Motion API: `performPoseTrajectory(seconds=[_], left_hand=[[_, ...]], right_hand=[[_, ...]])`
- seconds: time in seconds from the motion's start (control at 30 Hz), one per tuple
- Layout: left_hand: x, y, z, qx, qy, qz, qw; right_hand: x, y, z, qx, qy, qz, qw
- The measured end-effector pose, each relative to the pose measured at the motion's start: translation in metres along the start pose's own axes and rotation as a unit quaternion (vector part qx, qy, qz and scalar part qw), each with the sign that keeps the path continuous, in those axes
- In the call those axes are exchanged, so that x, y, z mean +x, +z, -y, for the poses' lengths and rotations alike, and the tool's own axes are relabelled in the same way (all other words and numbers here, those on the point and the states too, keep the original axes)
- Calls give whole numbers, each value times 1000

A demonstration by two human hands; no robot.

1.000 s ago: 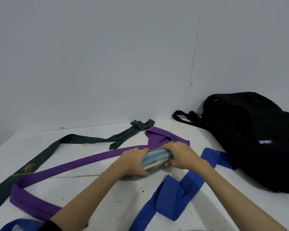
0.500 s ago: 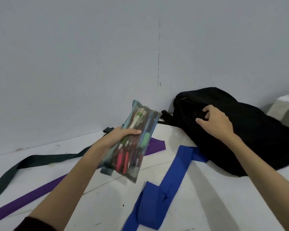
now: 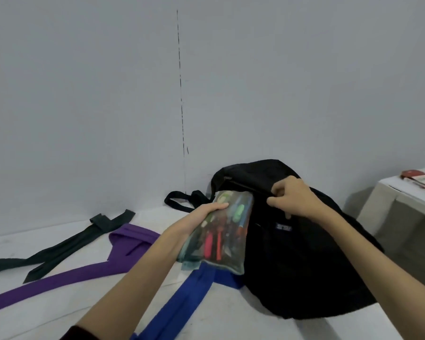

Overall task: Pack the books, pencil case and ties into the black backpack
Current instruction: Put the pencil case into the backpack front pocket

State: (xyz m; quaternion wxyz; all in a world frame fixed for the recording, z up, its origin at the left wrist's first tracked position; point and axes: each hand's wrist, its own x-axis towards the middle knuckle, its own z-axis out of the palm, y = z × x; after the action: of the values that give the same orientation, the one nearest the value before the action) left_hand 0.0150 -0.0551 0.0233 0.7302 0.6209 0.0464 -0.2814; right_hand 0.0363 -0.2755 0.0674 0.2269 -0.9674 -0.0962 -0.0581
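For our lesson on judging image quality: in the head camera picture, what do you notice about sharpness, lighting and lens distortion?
Head view: soft overall, the pencil case in the left hand smeared so its pens blur together; flat, dim light leaves the backpack nearly without detail where the right hand grips it; faint shadows under the ties; the wide lens makes the forearms loom large at the bottom edge.

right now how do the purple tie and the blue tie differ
Colour: the purple tie is violet, the blue tie is bright blue.
Place: the purple tie runs left of the left hand's forearm; the blue tie runs to its right, up to the backpack.
Cover: the pencil case hides the blue tie's far end; the purple tie's wide end shows.
Both lie flat on the white surface.
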Motion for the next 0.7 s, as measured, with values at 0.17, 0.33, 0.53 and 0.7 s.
performPoseTrajectory(seconds=[0.17, 0.33, 0.53, 0.7], left_hand=[[40, 36, -22, 45, 40, -29, 998], [77, 42, -48, 13, 83, -134, 987], [114, 56, -49, -166, 123, -168, 964], [128, 59, -46, -20, 163, -195, 967]], right_hand=[[4, -15, 5, 20, -74, 7, 997], [9, -14, -2, 136, -88, 41, 986], [27, -18, -12, 207, -116, 99, 966], [42, -23, -19, 236, -127, 112, 957]])
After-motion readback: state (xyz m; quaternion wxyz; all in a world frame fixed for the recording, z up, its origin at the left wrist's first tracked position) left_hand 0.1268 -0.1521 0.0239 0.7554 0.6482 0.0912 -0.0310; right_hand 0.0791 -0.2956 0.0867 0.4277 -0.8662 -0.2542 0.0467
